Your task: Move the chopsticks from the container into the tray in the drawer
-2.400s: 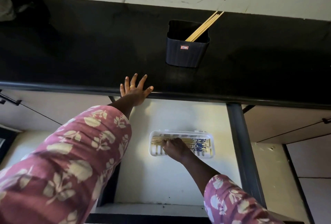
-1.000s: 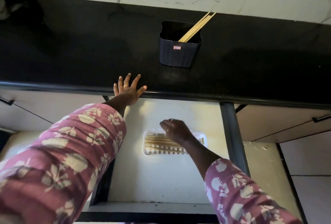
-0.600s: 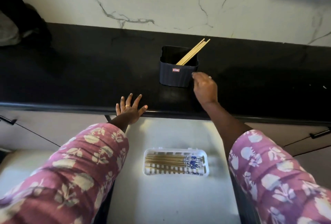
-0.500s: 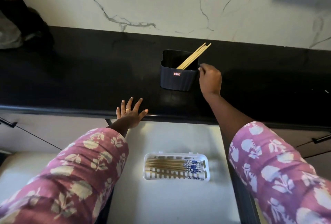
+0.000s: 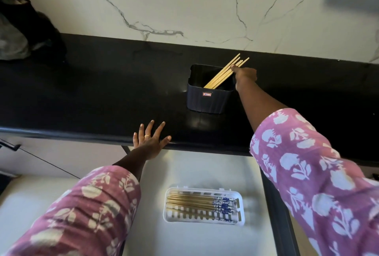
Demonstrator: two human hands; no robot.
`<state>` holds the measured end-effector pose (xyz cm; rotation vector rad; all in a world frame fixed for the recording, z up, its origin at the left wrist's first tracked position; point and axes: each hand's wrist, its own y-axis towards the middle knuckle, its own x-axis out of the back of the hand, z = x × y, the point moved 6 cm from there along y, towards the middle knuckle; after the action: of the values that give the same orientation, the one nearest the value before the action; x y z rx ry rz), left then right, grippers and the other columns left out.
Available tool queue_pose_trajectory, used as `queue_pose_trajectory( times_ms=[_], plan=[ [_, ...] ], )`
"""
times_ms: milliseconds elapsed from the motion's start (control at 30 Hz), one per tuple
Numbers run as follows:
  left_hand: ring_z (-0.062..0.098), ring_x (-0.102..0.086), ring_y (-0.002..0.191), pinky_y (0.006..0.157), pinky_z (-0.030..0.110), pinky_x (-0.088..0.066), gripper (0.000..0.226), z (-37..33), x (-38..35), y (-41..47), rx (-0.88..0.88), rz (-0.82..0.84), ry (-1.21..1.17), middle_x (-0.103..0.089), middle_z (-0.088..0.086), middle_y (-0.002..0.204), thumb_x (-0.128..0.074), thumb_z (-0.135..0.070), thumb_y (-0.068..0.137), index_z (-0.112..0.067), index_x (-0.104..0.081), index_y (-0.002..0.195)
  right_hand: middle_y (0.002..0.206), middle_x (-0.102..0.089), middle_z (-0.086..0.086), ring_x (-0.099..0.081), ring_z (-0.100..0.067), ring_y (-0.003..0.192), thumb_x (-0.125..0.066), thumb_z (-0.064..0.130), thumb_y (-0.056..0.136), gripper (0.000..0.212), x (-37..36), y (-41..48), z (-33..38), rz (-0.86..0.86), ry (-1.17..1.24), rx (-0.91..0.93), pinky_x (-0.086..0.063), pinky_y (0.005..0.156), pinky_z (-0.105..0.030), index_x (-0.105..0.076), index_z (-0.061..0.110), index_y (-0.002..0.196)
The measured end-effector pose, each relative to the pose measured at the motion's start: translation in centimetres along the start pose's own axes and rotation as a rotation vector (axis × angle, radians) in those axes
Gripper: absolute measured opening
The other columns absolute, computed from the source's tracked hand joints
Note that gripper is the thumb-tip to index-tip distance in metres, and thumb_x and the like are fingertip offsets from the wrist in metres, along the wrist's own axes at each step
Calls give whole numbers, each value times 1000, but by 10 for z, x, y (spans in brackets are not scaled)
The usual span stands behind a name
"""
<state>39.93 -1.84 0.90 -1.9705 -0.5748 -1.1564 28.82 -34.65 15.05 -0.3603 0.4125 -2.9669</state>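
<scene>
A dark ribbed container (image 5: 208,100) stands on the black counter (image 5: 102,91) and holds several light wooden chopsticks (image 5: 222,74) leaning to the upper right. My right hand (image 5: 245,75) is at the container's right rim, its fingertips touching the leaning chopsticks; whether they grip any is unclear. My left hand (image 5: 150,140) lies flat with spread fingers on the counter's front edge, a ring on one finger. Below, in the open drawer (image 5: 194,241), a white slotted tray (image 5: 239,222) holds several chopsticks (image 5: 194,202) with blue-patterned ends lying flat.
A white marble wall (image 5: 184,5) rises behind the counter. A dark bag or cloth (image 5: 26,22) sits at the far left of the counter. The drawer's dark right side rail (image 5: 274,204) runs beside the tray. Cabinet fronts with dark handles (image 5: 10,146) flank the drawer.
My right hand rose from the tray in the drawer up to the container and now touches the leaning chopsticks. The view tilted upward. My left hand stayed on the counter edge.
</scene>
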Motion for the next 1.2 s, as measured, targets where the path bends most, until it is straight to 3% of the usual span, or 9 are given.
queue_pose_trajectory(
  times_ms=[100, 400, 767, 833, 967, 1100, 1200],
  plan=[
    [26, 17, 145, 115, 48, 5, 64, 0, 0, 0, -3, -5, 1, 13, -8, 158, -27, -65, 90, -49, 2, 144, 116, -68, -17, -66, -28, 103, -77, 15, 76, 36, -4, 0, 3, -13, -10, 36, -54, 86, -31, -68, 3, 109],
    [26, 16, 145, 116, 48, 6, 64, -3, 3, -6, -3, -12, 7, 13, -6, 159, -27, -63, 91, -46, 1, 145, 115, -68, -15, -67, -27, 105, -66, 14, 87, 28, 12, -11, 26, -115, -104, 154, -54, 86, -33, -62, 2, 112],
    [26, 15, 145, 116, 47, 4, 64, -3, 5, -7, -1, -22, 6, 11, -6, 159, -27, -63, 90, -47, 1, 145, 106, -71, -15, -69, -24, 98, -56, 19, 94, 25, 63, -51, 87, -266, -175, 511, -51, 77, -23, -65, 0, 107],
    [26, 14, 145, 116, 47, 4, 64, -3, 5, -7, -1, -27, 1, 10, -6, 159, -27, -64, 90, -47, 1, 145, 102, -72, -15, -69, -24, 95, -56, 20, 94, 25, 75, -60, 93, -287, -143, 571, -51, 78, -24, -65, -1, 104],
    [27, 14, 145, 116, 48, 4, 64, -4, 5, -7, -21, -37, 3, 10, -5, 159, -26, -64, 90, -46, 0, 145, 95, -73, -18, -70, -27, 88, -57, 19, 93, 24, 94, -73, 97, -274, 31, 617, -58, 80, -40, -65, -4, 98],
    [26, 14, 145, 116, 48, 4, 64, -4, 5, -8, -16, -32, 5, 10, -5, 159, -27, -64, 90, -46, 0, 146, 85, -70, -11, -73, -24, 81, -58, 16, 93, 10, 103, -97, 89, -173, 271, 610, -62, 67, -35, -60, 8, 87],
    [26, 14, 145, 116, 48, 4, 64, -4, 5, -7, -14, -40, 1, 10, -5, 159, -27, -64, 90, -46, -1, 146, 79, -70, -6, -73, -18, 74, -57, 13, 93, 17, 103, -120, 73, -70, 354, 599, -61, 60, -27, -60, 18, 77]
  ],
)
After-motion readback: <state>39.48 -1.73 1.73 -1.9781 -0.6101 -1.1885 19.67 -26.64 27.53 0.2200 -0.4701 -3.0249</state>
